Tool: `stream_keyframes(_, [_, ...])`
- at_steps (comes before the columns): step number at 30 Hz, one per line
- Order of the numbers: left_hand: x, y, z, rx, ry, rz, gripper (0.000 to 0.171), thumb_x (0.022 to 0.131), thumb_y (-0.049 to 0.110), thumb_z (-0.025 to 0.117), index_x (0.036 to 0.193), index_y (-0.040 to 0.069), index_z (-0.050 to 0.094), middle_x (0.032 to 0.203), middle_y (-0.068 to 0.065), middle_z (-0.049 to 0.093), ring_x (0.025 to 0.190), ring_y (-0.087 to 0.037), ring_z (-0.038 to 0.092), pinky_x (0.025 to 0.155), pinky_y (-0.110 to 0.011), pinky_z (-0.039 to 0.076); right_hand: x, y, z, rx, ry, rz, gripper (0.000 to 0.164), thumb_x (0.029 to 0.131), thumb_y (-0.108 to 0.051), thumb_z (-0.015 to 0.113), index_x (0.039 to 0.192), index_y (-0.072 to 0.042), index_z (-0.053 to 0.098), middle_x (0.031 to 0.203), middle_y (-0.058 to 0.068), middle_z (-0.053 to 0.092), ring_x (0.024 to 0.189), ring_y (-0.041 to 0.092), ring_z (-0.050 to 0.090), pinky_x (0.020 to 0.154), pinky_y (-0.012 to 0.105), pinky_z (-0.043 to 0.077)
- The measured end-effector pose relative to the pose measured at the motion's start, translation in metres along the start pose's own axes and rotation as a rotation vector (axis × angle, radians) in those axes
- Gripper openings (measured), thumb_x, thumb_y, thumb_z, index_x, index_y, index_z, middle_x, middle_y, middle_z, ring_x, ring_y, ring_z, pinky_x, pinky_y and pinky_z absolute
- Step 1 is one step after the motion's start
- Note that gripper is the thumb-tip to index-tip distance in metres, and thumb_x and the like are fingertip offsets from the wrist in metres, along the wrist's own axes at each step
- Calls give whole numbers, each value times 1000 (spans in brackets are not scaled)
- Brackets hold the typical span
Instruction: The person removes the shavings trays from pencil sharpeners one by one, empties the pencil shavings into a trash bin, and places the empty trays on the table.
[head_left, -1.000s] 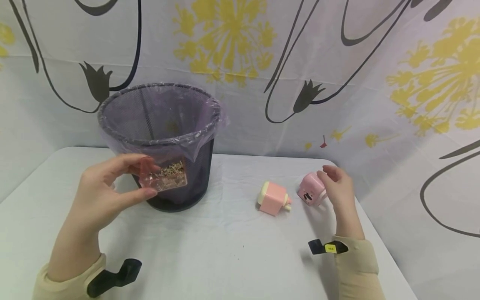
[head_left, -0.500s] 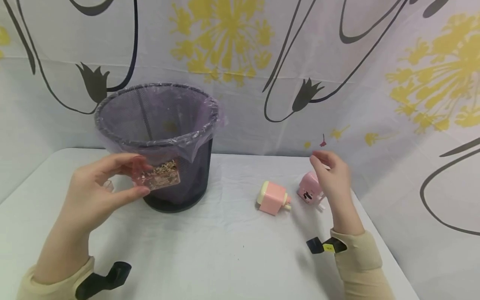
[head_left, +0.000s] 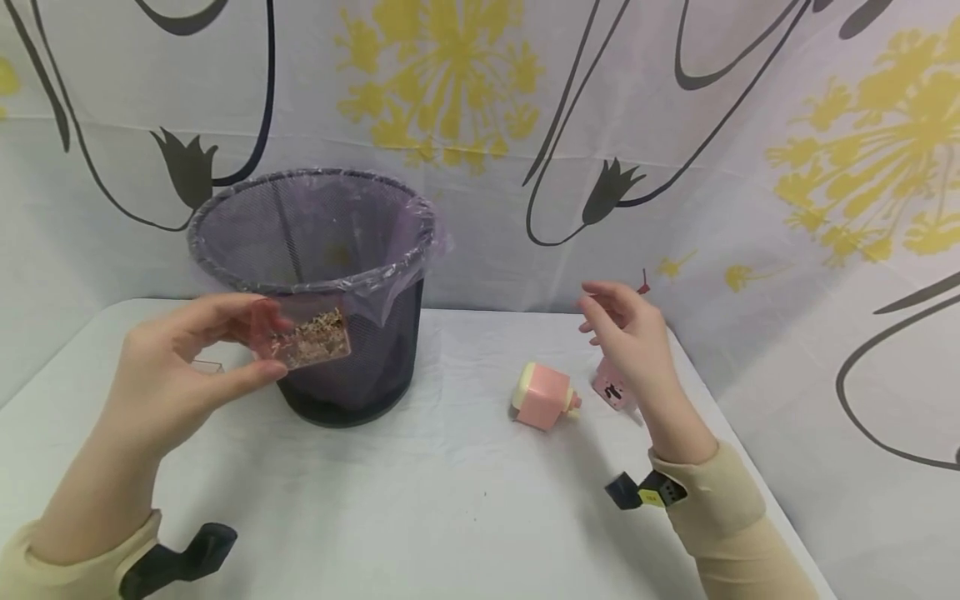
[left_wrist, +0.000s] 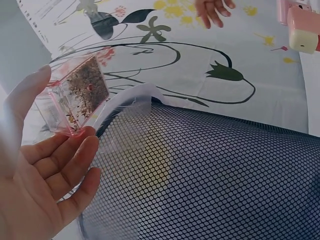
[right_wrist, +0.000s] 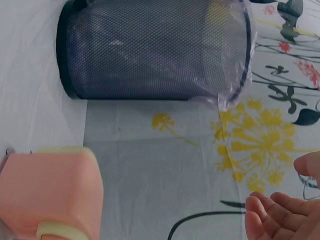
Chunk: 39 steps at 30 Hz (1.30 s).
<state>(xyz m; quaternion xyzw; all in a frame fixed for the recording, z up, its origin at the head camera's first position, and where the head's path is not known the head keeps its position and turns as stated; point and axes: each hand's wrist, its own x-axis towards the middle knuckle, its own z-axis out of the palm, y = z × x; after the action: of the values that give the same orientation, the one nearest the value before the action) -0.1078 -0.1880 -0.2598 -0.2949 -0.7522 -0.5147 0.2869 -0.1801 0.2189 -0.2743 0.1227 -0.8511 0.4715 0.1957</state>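
My left hand [head_left: 168,367] pinches a clear, pink-tinted shavings box [head_left: 318,340] between thumb and fingers, in front of the bin's side. Brown, shaving-like bits fill part of the box [left_wrist: 85,90], seen through its wall in the left wrist view. My right hand [head_left: 628,337] is raised over the table's right side, fingers loosely bent, holding nothing that I can see. Behind it, partly covered, lies a pink pencil sharpener [head_left: 611,387] with a dark print. To its left sits a salmon-pink pencil sharpener [head_left: 543,396] with a cream end.
A black mesh bin [head_left: 352,367] with a purplish plastic liner stands at the back left of the white table [head_left: 450,500]. A patterned cloth [head_left: 487,208] hangs behind. A clear-edged piece [head_left: 206,367] shows beside my left hand; what it belongs to is unclear.
My right hand has risen from beside the pink pencil sharpener and moved left. My left hand has drifted a little left, still pinching the shavings box.
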Motion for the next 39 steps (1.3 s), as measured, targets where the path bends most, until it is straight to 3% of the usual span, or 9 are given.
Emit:
stream_keyframes(3, [2, 2, -2, 17, 1, -17, 47, 59, -21, 78, 103, -15, 63, 97, -3, 70, 76, -12, 60, 75, -17, 48, 1, -7, 2, 17, -30, 10, 32, 97, -23, 58, 123, -4, 61, 97, 13, 67, 73, 19, 64, 61, 24, 53])
stream_keyframes(8, [4, 2, -6, -37, 20, -25, 44, 64, -14, 81, 104, -11, 65, 97, -4, 71, 77, -12, 61, 74, -15, 47, 6, -17, 7, 42, -59, 10, 35, 96, -26, 58, 125, -6, 60, 97, 12, 68, 71, 19, 64, 61, 28, 54])
stream_keyframes(19, [11, 6, -21, 13, 41, -21, 44, 65, -26, 72, 107, -17, 61, 97, -10, 70, 78, -15, 60, 75, -17, 47, 20, -44, 14, 156, -167, 66, 41, 97, -29, 57, 132, -9, 54, 101, 11, 68, 75, 23, 64, 63, 28, 55])
stream_keyframes(21, [12, 8, -23, 93, 49, -48, 46, 64, -28, 71, 108, -15, 62, 97, -8, 70, 78, -15, 59, 74, -16, 47, 22, -48, 15, 198, -193, 81, 41, 97, -29, 57, 133, -9, 54, 101, 12, 68, 75, 24, 64, 64, 29, 55])
stream_keyframes(28, [18, 7, -36, 166, 92, -178, 42, 76, -19, 68, 116, -8, 62, 100, -3, 68, 85, -17, 58, 72, -15, 45, 30, -62, 24, 312, -273, 139, 43, 96, -30, 58, 134, -9, 52, 105, 14, 66, 77, 27, 63, 66, 30, 55])
stream_keyframes(35, [27, -12, -53, -332, 132, -150, 37, 78, -27, 59, 114, -20, 55, 99, -16, 67, 82, -20, 61, 73, -17, 52, 42, -70, 34, 361, -288, 172, 42, 97, -29, 58, 134, -10, 53, 107, 14, 66, 78, 25, 64, 66, 30, 54])
stream_keyframes(39, [31, -15, -58, -364, 139, -146, 36, 79, -25, 59, 114, -18, 56, 99, -15, 67, 81, -19, 63, 73, -17, 52, 47, -75, 43, 384, -301, 189, 43, 97, -30, 58, 135, -11, 52, 106, 14, 66, 74, 25, 64, 67, 31, 55])
